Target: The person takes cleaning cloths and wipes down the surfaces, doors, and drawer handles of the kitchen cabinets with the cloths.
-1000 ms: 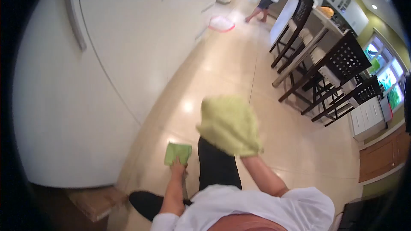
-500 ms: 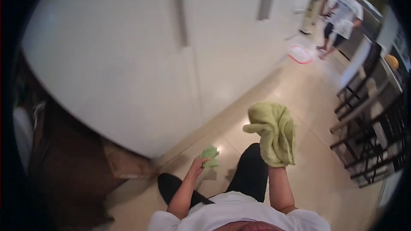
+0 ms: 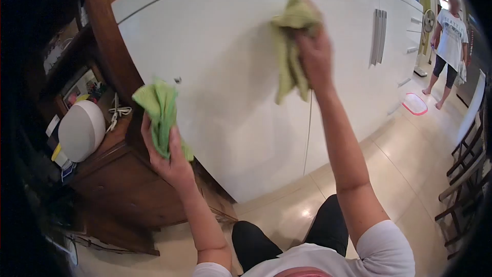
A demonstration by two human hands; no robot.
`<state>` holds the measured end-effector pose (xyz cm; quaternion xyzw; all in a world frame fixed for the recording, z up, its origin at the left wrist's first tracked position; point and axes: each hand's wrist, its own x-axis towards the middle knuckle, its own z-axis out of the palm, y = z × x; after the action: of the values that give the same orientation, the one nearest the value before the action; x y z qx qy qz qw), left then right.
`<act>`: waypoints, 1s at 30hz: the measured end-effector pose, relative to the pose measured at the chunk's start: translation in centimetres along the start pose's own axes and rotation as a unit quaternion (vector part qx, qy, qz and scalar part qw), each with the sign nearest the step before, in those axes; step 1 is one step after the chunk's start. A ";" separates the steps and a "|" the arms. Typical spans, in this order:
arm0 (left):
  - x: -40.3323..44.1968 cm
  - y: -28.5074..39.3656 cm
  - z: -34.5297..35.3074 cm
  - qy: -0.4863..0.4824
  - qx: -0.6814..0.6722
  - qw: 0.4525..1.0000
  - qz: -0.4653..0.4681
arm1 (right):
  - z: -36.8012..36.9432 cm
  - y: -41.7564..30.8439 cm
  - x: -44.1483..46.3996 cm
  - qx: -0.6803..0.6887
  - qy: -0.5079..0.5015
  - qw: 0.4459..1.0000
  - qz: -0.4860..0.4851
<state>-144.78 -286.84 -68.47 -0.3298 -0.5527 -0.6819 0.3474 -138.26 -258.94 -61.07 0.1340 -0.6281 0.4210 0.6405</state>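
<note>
My left hand (image 3: 171,156) is closed around a green cloth (image 3: 160,110), raised before the left part of a white cabinet (image 3: 225,61). Its folds stick up above my fingers. Higher and further right, my right hand (image 3: 315,51) grips a yellow-green cloth (image 3: 294,15) in front of the cabinet doors. That cloth hangs down in a long strip beside my wrist. Blur hides whether it touches the door.
At the left a dark wooden cabinet (image 3: 138,190) holds a rounded light-grey device (image 3: 82,131) and a white cable. Another person (image 3: 451,41) stands at the back right, near a red-rimmed white item (image 3: 415,104) on the floor. Dark chairs (image 3: 464,200) line the right edge.
Both hands have risen from low over the floor to the front of the white cabinet, each still with its cloth. The view has turned left, bringing the wooden cabinet into sight.
</note>
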 end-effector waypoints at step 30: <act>10.8 -8.8 10.8 0.005 0.431 0.778 0.457 | 6.9 9.0 10.4 -0.330 0.127 0.906 -0.232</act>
<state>-157.28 -276.11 -62.24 -0.3560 -0.5721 -0.1348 0.7265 -150.94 -254.44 -53.51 0.0017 -0.5956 0.0426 0.8022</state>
